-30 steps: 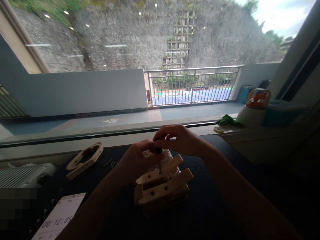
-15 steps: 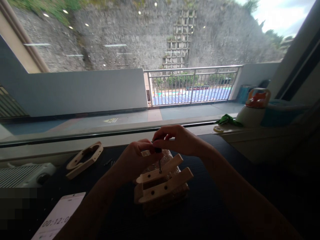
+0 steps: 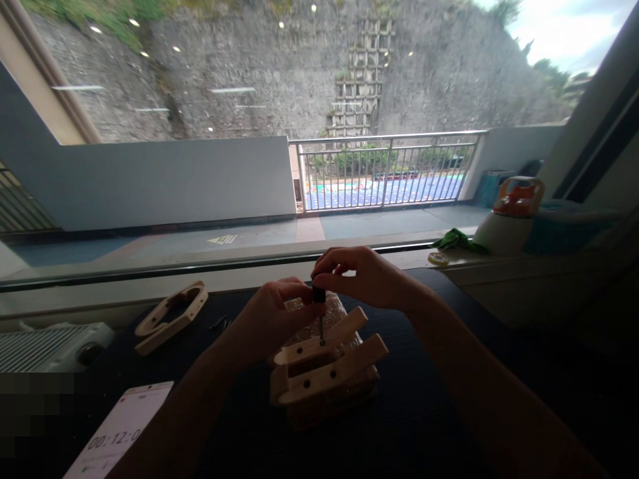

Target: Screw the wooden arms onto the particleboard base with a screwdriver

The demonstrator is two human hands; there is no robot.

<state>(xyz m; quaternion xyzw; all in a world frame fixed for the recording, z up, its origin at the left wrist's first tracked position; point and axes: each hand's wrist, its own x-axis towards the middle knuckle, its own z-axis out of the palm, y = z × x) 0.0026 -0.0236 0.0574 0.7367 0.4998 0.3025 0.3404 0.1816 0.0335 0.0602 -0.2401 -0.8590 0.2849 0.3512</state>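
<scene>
A screwdriver [image 3: 318,293] with a black handle stands upright, its shaft down on a hole in the far arm of a pale wooden frame [image 3: 324,380]. My left hand [image 3: 277,309] pinches the lower part of the handle. Above it, the fingers of my right hand [image 3: 352,273] close around the handle's top. The frame has two parallel arms with dark holes and rests on a bubble-wrapped block [image 3: 332,303]. Whether a screw sits under the tip is too small to tell for certain.
On the dark table [image 3: 414,399], a second wooden piece [image 3: 172,316] and several small screws [image 3: 219,324] lie to the left. A phone showing a timer [image 3: 120,426] is at front left. Behind are the window sill, a green cloth [image 3: 456,241] and a white bottle [image 3: 502,229].
The right hand's fingers have shifted slightly on the top of the handle, showing more of it. The left hand and the wooden frame keep their places; the whole view has moved a little.
</scene>
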